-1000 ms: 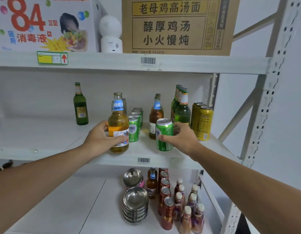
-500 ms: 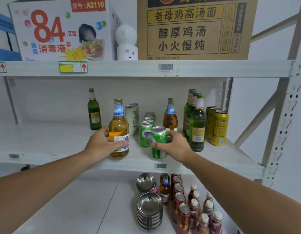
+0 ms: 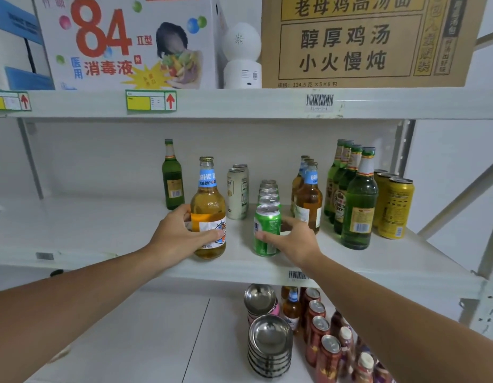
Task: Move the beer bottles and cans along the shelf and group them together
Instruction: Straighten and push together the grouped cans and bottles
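Shelf: the white middle shelf [image 3: 107, 230] carries all the beer, standing upright, mostly on its right half.
Lone green bottle [image 3: 172, 175]: at the back, furthest left of the drinks, just behind the left hand.
Left hand [image 3: 181, 236]: fingers curled round the lower body of the amber bottle [image 3: 208, 211], thumb across its label; the bottle stands near the shelf's front edge.
Pale cans [image 3: 237, 193]: two in a file, just right of and behind the amber bottle.
Right hand [image 3: 292, 240]: fingers and thumb wrapped round the green can [image 3: 266, 230], which stands on the shelf at the front of a row of green cans [image 3: 268, 193] running backward.
Amber bottles at right [image 3: 308, 197]: a short file with blue neck labels, just beside the right hand.
Green bottles [image 3: 355, 200]: a file of four, right of the amber ones.
Yellow cans [image 3: 394, 207]: a file at the far right, beside the green bottles.
Below: stacked steel bowls [image 3: 268, 344] on the lower shelf.
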Demonstrator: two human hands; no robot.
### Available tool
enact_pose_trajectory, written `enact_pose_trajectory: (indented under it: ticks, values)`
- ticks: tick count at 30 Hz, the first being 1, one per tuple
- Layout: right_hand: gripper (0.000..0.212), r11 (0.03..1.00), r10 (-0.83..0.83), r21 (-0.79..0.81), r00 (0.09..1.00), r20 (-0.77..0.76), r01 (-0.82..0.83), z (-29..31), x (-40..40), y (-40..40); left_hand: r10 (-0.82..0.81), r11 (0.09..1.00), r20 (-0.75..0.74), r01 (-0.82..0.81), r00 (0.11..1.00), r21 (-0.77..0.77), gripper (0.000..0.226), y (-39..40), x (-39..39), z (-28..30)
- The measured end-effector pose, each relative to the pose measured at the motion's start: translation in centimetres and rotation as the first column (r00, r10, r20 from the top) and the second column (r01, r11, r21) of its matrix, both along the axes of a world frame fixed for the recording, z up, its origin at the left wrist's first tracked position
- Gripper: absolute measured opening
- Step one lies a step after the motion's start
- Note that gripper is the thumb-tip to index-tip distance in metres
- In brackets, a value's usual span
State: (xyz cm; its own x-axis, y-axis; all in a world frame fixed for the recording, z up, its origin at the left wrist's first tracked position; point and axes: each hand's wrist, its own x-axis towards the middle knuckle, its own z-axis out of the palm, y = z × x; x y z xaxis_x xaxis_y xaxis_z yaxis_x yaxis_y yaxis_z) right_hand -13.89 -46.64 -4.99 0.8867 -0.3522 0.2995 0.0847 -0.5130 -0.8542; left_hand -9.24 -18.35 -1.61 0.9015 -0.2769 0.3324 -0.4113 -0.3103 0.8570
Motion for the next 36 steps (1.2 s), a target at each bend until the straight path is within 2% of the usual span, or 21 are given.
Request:
enact_pose_trajectory:
  ticks: [6,11,17,19,23,25,30,36]
  values:
    - [0.080,0.998,-0.042,-0.044,0.999,0.027,0.043,0.5,-1.6,-1.6,-0.080,0.997,0.020,0.080,0.997,0.017,0.071,-2.3,-1.2,0.2]
    - [0.039,0.979,-0.121,-0.163,0.992,0.028,0.124,2.1,-5.1,-7.1,-0.157,0.987,0.043,0.156,0.987,0.028,0.068,-7.4,-3.3,0.7]
    - [0.015,0.964,-0.136,-0.230,0.991,-0.011,0.130,2.9,-10.2,-13.2,-0.188,0.982,0.026,0.187,0.982,0.041,0.061,-16.0,-6.1,-0.1]
    - [0.016,0.963,-0.142,-0.233,0.990,-0.009,0.136,2.8,-11.7,-14.6,-0.163,0.986,0.007,0.163,0.987,0.042,0.060,-18.7,-6.5,-0.5]
    - [0.035,0.958,-0.154,-0.248,0.988,-0.016,0.145,2.9,-14.1,-17.1,-0.046,0.998,0.001,0.046,0.999,0.049,0.060,-23.7,-6.2,-1.6]
    - [0.037,0.963,-0.134,-0.243,0.990,-0.041,0.120,3.0,-15.0,-18.2,0.024,0.999,-0.012,-0.024,1.000,0.045,0.058,-25.4,-5.7,-2.2]
    - [0.032,0.973,-0.091,-0.216,0.995,-0.027,0.083,2.6,-16.0,-20.5,0.149,0.988,-0.029,-0.148,0.988,0.032,0.061,-27.2,-3.8,-2.6]
    - [0.027,0.979,-0.055,-0.197,0.998,-0.002,0.054,2.0,-15.5,-22.4,0.146,0.985,-0.045,-0.141,0.988,0.097,0.065,-27.6,-2.1,-2.1]
